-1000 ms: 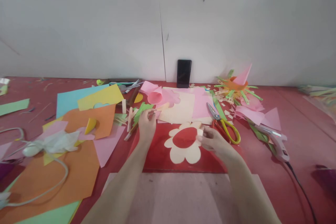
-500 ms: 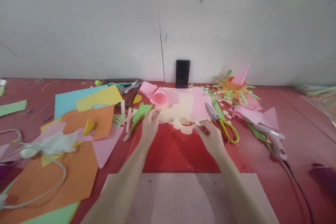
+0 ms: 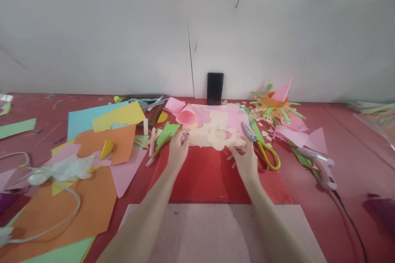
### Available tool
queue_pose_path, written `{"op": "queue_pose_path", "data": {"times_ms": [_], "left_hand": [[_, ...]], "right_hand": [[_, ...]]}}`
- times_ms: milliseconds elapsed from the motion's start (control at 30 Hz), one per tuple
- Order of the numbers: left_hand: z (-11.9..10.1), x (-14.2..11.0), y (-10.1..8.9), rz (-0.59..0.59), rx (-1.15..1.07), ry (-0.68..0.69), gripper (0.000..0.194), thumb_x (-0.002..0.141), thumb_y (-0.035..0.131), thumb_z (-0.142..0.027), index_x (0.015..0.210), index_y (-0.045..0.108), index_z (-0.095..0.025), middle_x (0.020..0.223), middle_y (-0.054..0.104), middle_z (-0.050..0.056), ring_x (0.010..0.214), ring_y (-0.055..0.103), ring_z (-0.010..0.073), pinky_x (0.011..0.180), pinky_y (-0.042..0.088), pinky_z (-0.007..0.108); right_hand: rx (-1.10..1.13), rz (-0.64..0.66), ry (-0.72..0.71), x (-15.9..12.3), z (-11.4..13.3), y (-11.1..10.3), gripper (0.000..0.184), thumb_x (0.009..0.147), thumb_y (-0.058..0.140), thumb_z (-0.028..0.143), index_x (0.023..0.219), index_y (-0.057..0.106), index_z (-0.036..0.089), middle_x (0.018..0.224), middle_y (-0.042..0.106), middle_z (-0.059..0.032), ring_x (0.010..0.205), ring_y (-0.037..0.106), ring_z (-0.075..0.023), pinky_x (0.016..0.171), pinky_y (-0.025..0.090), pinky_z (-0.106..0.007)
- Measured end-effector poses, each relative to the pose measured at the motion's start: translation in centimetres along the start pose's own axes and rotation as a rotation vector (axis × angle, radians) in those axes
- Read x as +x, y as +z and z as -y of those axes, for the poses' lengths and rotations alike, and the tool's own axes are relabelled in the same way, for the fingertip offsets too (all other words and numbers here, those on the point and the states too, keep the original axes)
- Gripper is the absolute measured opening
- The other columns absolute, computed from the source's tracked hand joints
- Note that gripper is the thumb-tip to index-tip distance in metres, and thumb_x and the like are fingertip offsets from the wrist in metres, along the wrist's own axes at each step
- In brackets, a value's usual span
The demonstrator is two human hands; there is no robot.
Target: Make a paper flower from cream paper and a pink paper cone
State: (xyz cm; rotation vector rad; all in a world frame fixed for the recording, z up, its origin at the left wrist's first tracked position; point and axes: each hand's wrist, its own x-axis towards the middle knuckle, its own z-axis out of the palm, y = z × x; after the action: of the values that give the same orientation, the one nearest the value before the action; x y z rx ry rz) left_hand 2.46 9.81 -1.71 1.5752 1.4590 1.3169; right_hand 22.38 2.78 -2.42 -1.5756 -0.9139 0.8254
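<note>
A red paper sheet (image 3: 210,176) lies in front of me on the table. Just beyond its far edge rests a cream paper flower ring (image 3: 219,139), on top of cream and pink sheets (image 3: 234,121). My right hand (image 3: 245,160) rests on the red sheet with its fingers spread, just below the flower ring and holding nothing. My left hand (image 3: 178,148) sits at the red sheet's far left corner, fingers pinched together near a green cut paper piece (image 3: 166,132); what it pinches is too small to make out.
Yellow-handled scissors (image 3: 262,148) lie right of my right hand. A glue gun (image 3: 322,168) with a black cord sits further right. Orange, yellow, blue and pink sheets (image 3: 105,139) cover the left side. A black phone (image 3: 215,88) leans on the back partition. A pink sheet (image 3: 216,230) lies nearest me.
The cream flower ring left the red sheet: my right hand carried it away from me, laid it on the cream and pink sheets, then let go and spread. My left hand barely moved.
</note>
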Motion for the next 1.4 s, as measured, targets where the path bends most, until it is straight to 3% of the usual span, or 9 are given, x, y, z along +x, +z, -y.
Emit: {"op": "queue_pose_path", "data": {"times_ms": [167, 300, 467, 600, 733, 867, 1067, 1200, 1400], "left_hand": [[-0.7, 1.4, 1.3, -0.005, -0.019, 0.141, 0.029, 0.08, 0.05, -0.025, 0.108, 0.059, -0.023, 0.121, 0.057, 0.007, 0.12, 0.045, 0.0222, 0.104, 0.029, 0.037], [-0.5, 4.4, 2.9, -0.04, 0.02, 0.042, 0.027, 0.076, 0.058, -0.027, 0.102, 0.062, -0.022, 0.117, 0.059, 0.01, 0.122, 0.043, 0.0276, 0.104, 0.027, 0.044], [0.8, 7.6, 3.7, -0.075, 0.028, -0.066, 0.022, 0.073, 0.059, -0.028, 0.092, 0.065, -0.019, 0.107, 0.064, 0.012, 0.115, 0.05, 0.0321, 0.1, 0.03, 0.048], [0.8, 7.6, 3.5, -0.097, 0.028, -0.112, 0.021, 0.073, 0.059, -0.029, 0.09, 0.065, -0.018, 0.107, 0.066, 0.013, 0.11, 0.055, 0.0304, 0.098, 0.033, 0.045], [-0.6, 6.0, 3.1, -0.167, 0.023, -0.095, 0.024, 0.074, 0.057, -0.031, 0.093, 0.065, -0.019, 0.111, 0.065, 0.011, 0.111, 0.054, 0.0267, 0.1, 0.034, 0.039], [-1.0, 4.8, 3.1, -0.248, -0.006, -0.093, 0.021, 0.072, 0.057, -0.03, 0.087, 0.066, -0.018, 0.101, 0.067, 0.009, 0.101, 0.059, 0.0242, 0.094, 0.039, 0.035], [1.0, 5.0, 3.6, -0.348, -0.104, -0.177, 0.02, 0.064, 0.063, -0.027, 0.078, 0.057, -0.014, 0.076, 0.064, 0.006, 0.074, 0.062, 0.0182, 0.075, 0.048, 0.032], [1.8, 5.1, 4.1, -0.272, -0.168, -0.189, 0.029, 0.061, 0.065, -0.028, 0.085, 0.052, -0.015, 0.079, 0.063, 0.005, 0.074, 0.063, 0.0151, 0.07, 0.048, 0.027], [1.7, 5.0, 4.0, -0.101, -0.11, -0.23, 0.019, 0.06, 0.063, -0.025, 0.075, 0.056, -0.016, 0.073, 0.064, 0.004, 0.071, 0.062, 0.0184, 0.066, 0.046, 0.028]], "right_hand": [[0.043, -0.008, 0.003, 0.0, 0.1, 0.2, 0.044, 0.072, 0.059, 0.047, 0.105, 0.044, 0.021, 0.078, 0.061, -0.0017, 0.043, 0.057, -0.013, 0.032, 0.043, -0.022], [-0.146, -0.027, -0.08, 0.4, 0.0, -0.4, 0.022, 0.079, 0.051, 0.041, 0.086, 0.051, 0.02, 0.067, 0.056, -0.0009, 0.046, 0.052, -0.014, 0.043, 0.043, -0.026], [-0.519, -0.114, -0.254, 0.6, 0.9, -2.9, 0.014, 0.08, 0.045, 0.029, 0.082, 0.056, 0.02, 0.079, 0.059, -0.0065, 0.068, 0.055, -0.0207, 0.063, 0.041, -0.032], [-0.878, -0.222, -0.126, 0.6, 1.4, -5.1, 0.019, 0.077, 0.047, 0.021, 0.093, 0.058, 0.019, 0.094, 0.057, -0.0113, 0.081, 0.055, -0.0256, 0.064, 0.039, -0.033], [-1.082, -0.146, -0.002, 0.7, 1.1, -5.8, 0.033, 0.074, 0.051, 0.019, 0.106, 0.055, 0.013, 0.101, 0.054, -0.0164, 0.094, 0.051, -0.0321, 0.071, 0.04, -0.036], [-1.111, -0.111, 0.07, 0.9, 1.1, -5.5, 0.038, 0.075, 0.051, 0.021, 0.113, 0.052, 0.014, 0.105, 0.053, -0.0157, 0.097, 0.051, -0.0314, 0.073, 0.041, -0.036], [-1.121, -0.099, 0.115, 1.2, 1.4, -5.3, 0.047, 0.074, 0.053, 0.023, 0.12, 0.046, 0.012, 0.108, 0.054, -0.0187, 0.101, 0.052, -0.0335, 0.075, 0.042, -0.037], [-1.078, -0.057, 0.154, 1.3, 1.2, -5.2, 0.047, 0.077, 0.048, 0.022, 0.123, 0.042, 0.011, 0.104, 0.056, -0.0175, 0.094, 0.057, -0.0308, 0.074, 0.042, -0.035], [-0.962, -0.094, 0.171, 1.3, 1.1, -5.0, 0.052, 0.077, 0.046, 0.023, 0.127, 0.037, 0.015, 0.109, 0.056, -0.0148, 0.097, 0.058, -0.0297, 0.073, 0.042, -0.035]]}}
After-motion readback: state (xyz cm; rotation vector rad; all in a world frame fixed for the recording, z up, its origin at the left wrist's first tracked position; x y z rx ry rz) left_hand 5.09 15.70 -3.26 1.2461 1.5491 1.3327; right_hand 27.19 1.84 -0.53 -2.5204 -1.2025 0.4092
